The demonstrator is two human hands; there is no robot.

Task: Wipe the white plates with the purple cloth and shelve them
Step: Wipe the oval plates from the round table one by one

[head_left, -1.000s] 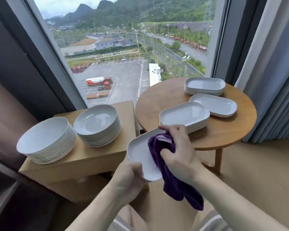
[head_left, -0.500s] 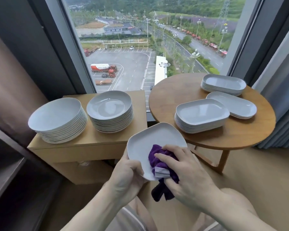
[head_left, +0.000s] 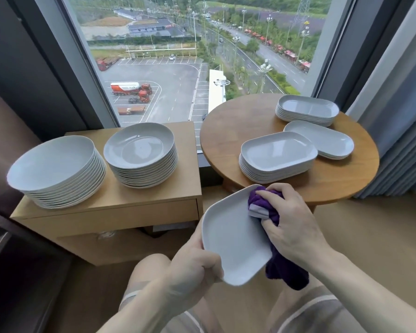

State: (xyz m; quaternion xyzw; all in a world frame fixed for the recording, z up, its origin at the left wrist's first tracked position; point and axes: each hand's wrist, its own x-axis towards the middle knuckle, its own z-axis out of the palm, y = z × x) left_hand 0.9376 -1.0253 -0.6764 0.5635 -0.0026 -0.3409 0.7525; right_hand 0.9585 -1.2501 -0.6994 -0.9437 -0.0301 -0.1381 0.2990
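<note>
A white oblong plate is held tilted in front of me, above my knees. My left hand grips its near lower edge. My right hand clutches the bunched purple cloth and presses it on the plate's far right rim; the cloth's tail hangs down behind the plate. Two stacks of oblong white plates and a low pile sit on the round table. Two stacks of round white plates stand on the wooden cabinet.
A large window lies straight ahead over a car park. Grey curtains hang at the right. A dark shelf unit fills the left edge. My knees are below the plate, over a beige floor.
My right hand has carried the cloth from the plate's near part up to its far right rim. The plate has swung to a steeper tilt, and the view has dropped lower.
</note>
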